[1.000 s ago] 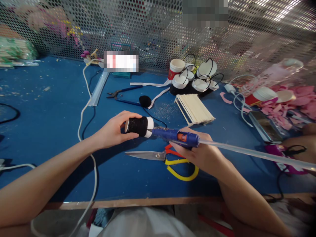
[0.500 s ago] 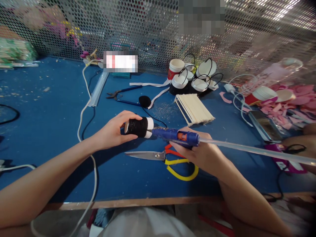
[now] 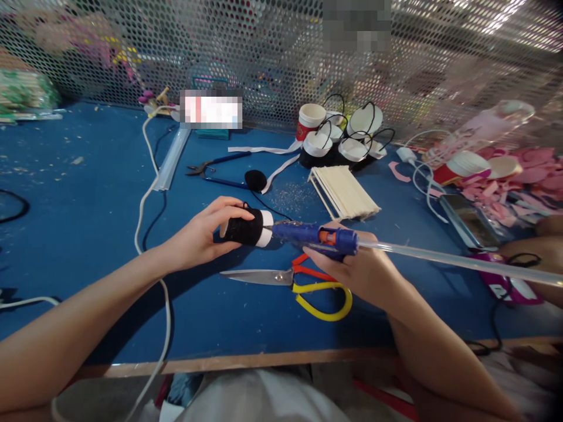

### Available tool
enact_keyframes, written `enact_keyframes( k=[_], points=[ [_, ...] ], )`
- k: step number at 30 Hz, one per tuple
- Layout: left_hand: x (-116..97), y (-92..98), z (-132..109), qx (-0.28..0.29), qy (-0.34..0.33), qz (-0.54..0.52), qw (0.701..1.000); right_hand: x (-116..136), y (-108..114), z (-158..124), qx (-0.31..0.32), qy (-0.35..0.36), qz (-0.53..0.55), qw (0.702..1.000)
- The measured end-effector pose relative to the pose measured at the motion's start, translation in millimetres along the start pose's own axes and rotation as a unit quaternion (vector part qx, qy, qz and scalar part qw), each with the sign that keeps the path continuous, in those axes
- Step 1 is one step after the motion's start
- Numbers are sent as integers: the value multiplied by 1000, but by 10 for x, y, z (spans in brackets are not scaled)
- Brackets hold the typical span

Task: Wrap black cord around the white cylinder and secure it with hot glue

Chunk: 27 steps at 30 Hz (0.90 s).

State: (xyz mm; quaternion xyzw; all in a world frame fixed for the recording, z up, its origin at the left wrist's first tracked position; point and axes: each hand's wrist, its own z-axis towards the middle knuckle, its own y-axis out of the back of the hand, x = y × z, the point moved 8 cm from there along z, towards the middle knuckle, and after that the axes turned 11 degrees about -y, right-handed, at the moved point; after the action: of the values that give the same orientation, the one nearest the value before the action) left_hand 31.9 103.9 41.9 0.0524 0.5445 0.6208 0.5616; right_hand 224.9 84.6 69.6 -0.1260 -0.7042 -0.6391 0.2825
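Note:
Lying on its side, a small paper cup wrapped in black, with a white rim band, is gripped by my left hand from its base end. My right hand is wrapped round a blue hot glue gun, whose nozzle meets the cup's white rim. From the gun's back a long clear glue stick runs to the right. Under the gun, scissors with red and yellow handles lie on the table, blades to the left. Above the cup rest blue-handled pliers and a black egg-shaped piece with a cord.
Several white and black cups with black cord handles stand at the back. A small raft of pale sticks lies before them. A white cable crosses the blue table. To the right are a phone and pink scraps.
My left hand has turned the wrapped cup a little, and a small black loop now shows at its top. The gun's nozzle stays at the rim. The whole view has shifted slightly.

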Motion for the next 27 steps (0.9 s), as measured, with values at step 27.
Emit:
enact_keyframes(
  k=[27],
  points=[
    [-173, -42, -18, 44, -75, 41, 995, 20, 142, 34, -76, 57, -84, 992]
  ],
)
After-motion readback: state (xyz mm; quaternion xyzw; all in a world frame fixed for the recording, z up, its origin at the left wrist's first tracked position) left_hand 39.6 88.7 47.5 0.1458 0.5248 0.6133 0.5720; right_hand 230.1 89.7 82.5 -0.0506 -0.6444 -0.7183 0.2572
